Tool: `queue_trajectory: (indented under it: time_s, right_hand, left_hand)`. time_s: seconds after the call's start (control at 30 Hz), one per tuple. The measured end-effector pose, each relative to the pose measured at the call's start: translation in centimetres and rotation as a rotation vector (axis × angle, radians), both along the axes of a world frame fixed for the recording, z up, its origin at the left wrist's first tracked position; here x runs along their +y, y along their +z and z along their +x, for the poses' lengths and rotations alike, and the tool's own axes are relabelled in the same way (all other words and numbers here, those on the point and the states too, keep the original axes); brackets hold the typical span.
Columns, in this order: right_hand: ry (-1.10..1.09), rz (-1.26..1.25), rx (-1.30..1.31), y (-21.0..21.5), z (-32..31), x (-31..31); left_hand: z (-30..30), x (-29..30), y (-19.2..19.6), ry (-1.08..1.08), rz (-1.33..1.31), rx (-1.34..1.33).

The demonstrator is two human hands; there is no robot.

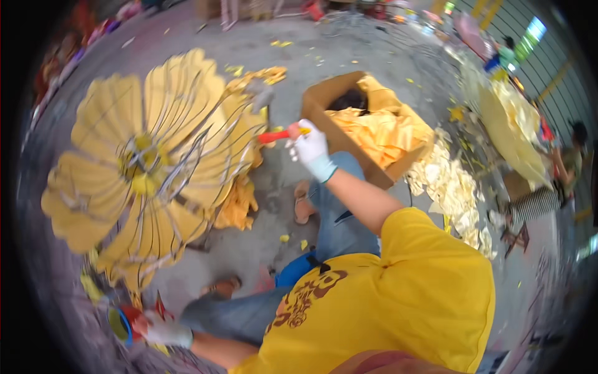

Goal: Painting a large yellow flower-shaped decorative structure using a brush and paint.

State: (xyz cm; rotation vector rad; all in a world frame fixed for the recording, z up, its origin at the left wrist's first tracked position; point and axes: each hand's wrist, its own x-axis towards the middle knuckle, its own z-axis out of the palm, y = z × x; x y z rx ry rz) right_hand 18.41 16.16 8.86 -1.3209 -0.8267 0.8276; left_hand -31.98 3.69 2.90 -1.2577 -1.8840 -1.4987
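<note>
My right hand [310,151], in a white glove, is closed around a short red tool [274,136] with a bit of yellow at the grip. The tool points left toward a big yellow flower shape [106,156], close to its right edge; blur hides the tool's exact kind. The flower has scalloped petals, thin dark and pale ribs, and a wire-like centre. Down at the lower left, my gloved left hand [163,330] grips a red container [129,315] with a blue rim and something yellowish inside. The container sits below the flower's lower edge.
An open cardboard box [349,140] with orange-yellow cloth [380,134] stands right of my knee. Pale cloth scraps [451,187] lie beyond it. Orange cloth [238,202] lies by the flower. Another person [564,165] sits at the far right beside large pale-yellow fabric [507,134].
</note>
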Motion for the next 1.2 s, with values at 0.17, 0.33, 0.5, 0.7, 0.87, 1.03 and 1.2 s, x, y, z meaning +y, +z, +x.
queue_trajectory:
  time_s: [0.17, 0.33, 0.5, 0.7, 0.87, 1.03, 1.2]
  right_hand:
    - [-0.005, 0.191, 0.300, 0.5, 3.5, -3.8]
    - [0.158, 0.303, 0.515, 5.3, 2.7, -10.3]
    - [0.482, 0.237, 0.479, 9.3, -0.3, -14.3]
    - [0.497, 0.584, -0.638, 10.6, -2.8, -13.3]
    - [0.640, 0.507, -0.758, 7.2, -6.0, -12.5]
    - [0.656, 0.466, -0.764, 6.3, -6.8, -12.4]
    - [0.593, 0.310, -0.448, 5.3, -7.4, -12.7]
  left_hand:
    - [12.7, -2.7, 10.9, -0.575, 0.268, -1.094]
    - [20.1, -3.0, 10.3, -0.764, 0.294, -1.244]
    - [26.1, -3.8, 4.3, -1.090, 0.061, -1.296]
    - [32.2, -4.2, -0.7, -1.196, -0.152, -1.138]
    - [32.4, -6.0, 1.3, -1.076, -0.253, -0.863]
    - [30.9, -6.2, -0.1, -1.097, -0.323, -0.654]
    - [31.2, -5.7, -1.0, -1.049, -0.286, -0.434]
